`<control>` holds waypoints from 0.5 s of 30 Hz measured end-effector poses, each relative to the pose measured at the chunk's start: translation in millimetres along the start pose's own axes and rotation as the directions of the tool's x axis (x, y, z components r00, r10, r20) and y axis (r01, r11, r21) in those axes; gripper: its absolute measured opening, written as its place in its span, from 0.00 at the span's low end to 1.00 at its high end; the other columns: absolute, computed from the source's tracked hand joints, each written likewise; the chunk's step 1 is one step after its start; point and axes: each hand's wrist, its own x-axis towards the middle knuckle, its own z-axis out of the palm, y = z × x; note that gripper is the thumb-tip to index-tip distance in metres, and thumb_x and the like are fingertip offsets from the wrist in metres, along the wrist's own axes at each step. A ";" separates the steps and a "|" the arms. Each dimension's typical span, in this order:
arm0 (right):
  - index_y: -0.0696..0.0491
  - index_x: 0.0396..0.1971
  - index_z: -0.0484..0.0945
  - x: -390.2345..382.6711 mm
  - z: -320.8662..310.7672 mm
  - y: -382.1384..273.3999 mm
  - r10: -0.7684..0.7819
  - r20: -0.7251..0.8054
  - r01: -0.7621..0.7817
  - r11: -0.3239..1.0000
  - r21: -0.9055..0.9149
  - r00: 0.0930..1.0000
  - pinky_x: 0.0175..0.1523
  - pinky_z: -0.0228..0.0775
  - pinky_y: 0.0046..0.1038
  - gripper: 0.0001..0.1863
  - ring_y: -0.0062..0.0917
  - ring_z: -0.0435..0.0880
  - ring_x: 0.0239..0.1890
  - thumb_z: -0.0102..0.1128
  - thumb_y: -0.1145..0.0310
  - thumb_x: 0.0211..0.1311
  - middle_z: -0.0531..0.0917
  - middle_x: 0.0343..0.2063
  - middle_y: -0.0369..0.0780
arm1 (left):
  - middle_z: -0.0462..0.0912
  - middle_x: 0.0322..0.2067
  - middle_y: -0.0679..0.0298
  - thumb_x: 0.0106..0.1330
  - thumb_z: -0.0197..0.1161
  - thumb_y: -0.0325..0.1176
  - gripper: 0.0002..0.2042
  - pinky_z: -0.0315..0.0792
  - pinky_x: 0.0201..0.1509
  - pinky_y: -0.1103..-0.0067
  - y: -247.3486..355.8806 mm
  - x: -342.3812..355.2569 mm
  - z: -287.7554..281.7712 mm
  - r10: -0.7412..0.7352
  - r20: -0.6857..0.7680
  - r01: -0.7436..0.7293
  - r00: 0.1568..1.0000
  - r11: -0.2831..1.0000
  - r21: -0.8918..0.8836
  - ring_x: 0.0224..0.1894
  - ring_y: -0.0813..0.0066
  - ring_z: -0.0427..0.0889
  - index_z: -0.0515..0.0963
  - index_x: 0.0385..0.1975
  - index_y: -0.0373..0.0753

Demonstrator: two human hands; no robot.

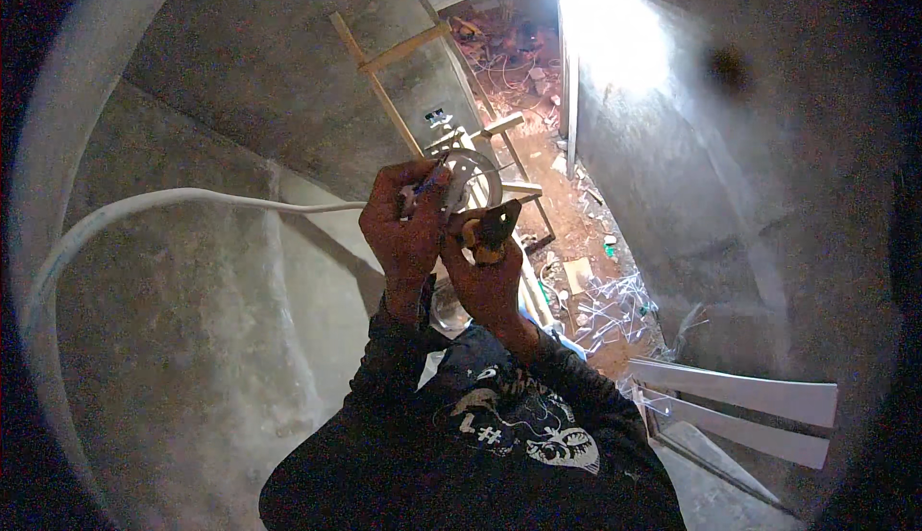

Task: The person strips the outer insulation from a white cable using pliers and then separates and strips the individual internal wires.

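Observation:
My left hand [399, 214] is raised in the middle of the view, its fingers pinched on thin wires [415, 188], bluish and pale. Close beside it on the right, my right hand [488, 277] is closed around a dark tool with yellow-orange parts [492, 231]. That tool looks like pliers, though its jaws are too dim to make out. Just beyond both hands is a round, pale ring-shaped fitting [475, 181]; the fingers cover part of it. A white flexible conduit [202, 197] curves in from the left and reaches my left hand.
A wooden ladder-like frame [392, 51] leans beyond my hands. Far below, debris and white offcuts [615, 310] litter the reddish floor. Pale boards [740, 392] stand at lower right. Bare grey walls [192, 291] rise on both sides; bright light [615, 32] enters at upper right.

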 end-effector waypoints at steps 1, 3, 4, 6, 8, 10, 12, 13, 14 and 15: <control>0.56 0.31 0.74 -0.3 -0.3 -0.1 0.010 0.016 -0.009 1.000 -0.025 1.000 0.37 0.71 0.21 0.07 0.17 0.77 0.31 0.61 0.80 0.52 0.78 0.28 0.35 | 0.82 0.30 0.65 0.56 0.67 0.29 0.07 0.73 0.35 0.83 -0.9 0.4 -0.5 -0.008 -0.007 0.008 1.000 1.000 -0.004 0.32 0.82 0.78 0.79 0.33 0.37; 0.56 0.31 0.73 -0.5 1.2 -2.3 -0.010 0.014 0.010 1.000 0.004 1.000 0.37 0.71 0.21 0.07 0.17 0.77 0.31 0.60 0.80 0.52 0.78 0.28 0.35 | 0.82 0.30 0.65 0.56 0.67 0.29 0.07 0.73 0.36 0.82 -3.9 2.9 -1.4 0.007 -0.017 -0.007 1.000 0.999 0.044 0.32 0.81 0.78 0.79 0.33 0.36; 0.56 0.31 0.73 -0.7 1.9 -3.1 -0.027 0.010 0.027 0.999 0.034 1.000 0.38 0.70 0.21 0.07 0.17 0.77 0.32 0.60 0.81 0.52 0.78 0.28 0.35 | 0.82 0.30 0.64 0.56 0.67 0.30 0.08 0.73 0.36 0.81 -6.1 4.3 -1.6 0.022 -0.024 -0.020 0.999 0.995 0.095 0.32 0.81 0.78 0.79 0.33 0.36; 0.56 0.32 0.73 -1.9 2.7 -5.3 0.015 0.050 -0.018 0.998 0.057 0.999 0.39 0.70 0.22 0.08 0.18 0.77 0.33 0.60 0.81 0.52 0.79 0.29 0.36 | 0.82 0.29 0.64 0.56 0.67 0.30 0.08 0.73 0.37 0.81 -9.0 6.6 -2.7 0.038 -0.027 -0.035 0.999 0.996 0.081 0.32 0.80 0.78 0.79 0.33 0.36; 0.56 0.32 0.73 -3.8 5.5 -5.8 0.057 0.095 -0.064 0.995 0.080 0.994 0.40 0.70 0.22 0.08 0.19 0.77 0.34 0.60 0.81 0.52 0.79 0.30 0.36 | 0.82 0.29 0.63 0.56 0.67 0.30 0.08 0.73 0.39 0.80 -7.7 6.8 -5.3 0.054 -0.033 -0.052 0.998 0.996 0.072 0.33 0.79 0.78 0.78 0.33 0.35; 0.57 0.33 0.73 -5.2 8.7 -1.0 -0.030 0.052 0.027 0.999 0.047 0.998 0.42 0.71 0.24 0.09 0.20 0.78 0.35 0.60 0.81 0.52 0.79 0.30 0.37 | 0.82 0.29 0.64 0.56 0.67 0.29 0.08 0.72 0.40 0.79 -4.7 5.8 -3.9 -0.045 -0.064 0.048 0.997 0.998 0.038 0.33 0.78 0.78 0.78 0.33 0.35; 0.57 0.33 0.73 -4.3 10.1 -0.4 -0.032 0.056 0.032 0.999 0.004 0.998 0.43 0.71 0.24 0.09 0.21 0.79 0.36 0.60 0.81 0.52 0.80 0.30 0.37 | 0.82 0.29 0.64 0.56 0.67 0.29 0.08 0.72 0.40 0.79 -4.5 5.9 -4.8 -0.063 -0.068 0.066 0.996 0.997 0.042 0.33 0.78 0.78 0.78 0.33 0.35; 0.57 0.34 0.73 -4.2 11.3 -0.6 -0.035 0.059 0.037 0.999 -0.037 0.998 0.43 0.71 0.25 0.09 0.21 0.79 0.36 0.60 0.81 0.52 0.80 0.30 0.37 | 0.82 0.29 0.64 0.56 0.67 0.29 0.08 0.72 0.40 0.80 -4.1 5.9 -6.1 -0.079 -0.070 0.082 0.994 0.996 0.046 0.33 0.78 0.78 0.78 0.32 0.35; 0.57 0.34 0.73 -4.5 12.4 -0.9 -0.034 0.064 0.037 0.999 -0.035 0.997 0.43 0.71 0.25 0.09 0.21 0.79 0.36 0.60 0.81 0.52 0.80 0.30 0.37 | 0.82 0.29 0.64 0.56 0.67 0.29 0.08 0.72 0.40 0.80 -3.4 5.1 -7.0 -0.080 -0.075 0.084 0.994 0.995 0.048 0.33 0.78 0.78 0.78 0.32 0.35; 0.57 0.34 0.74 -4.6 13.5 -0.6 -0.023 0.056 0.024 0.999 -0.024 0.998 0.44 0.71 0.25 0.10 0.21 0.79 0.36 0.61 0.82 0.52 0.80 0.31 0.37 | 0.82 0.29 0.64 0.56 0.67 0.29 0.07 0.72 0.40 0.80 -3.2 4.4 -7.0 -0.083 -0.066 0.086 0.994 0.995 0.047 0.33 0.79 0.78 0.78 0.32 0.35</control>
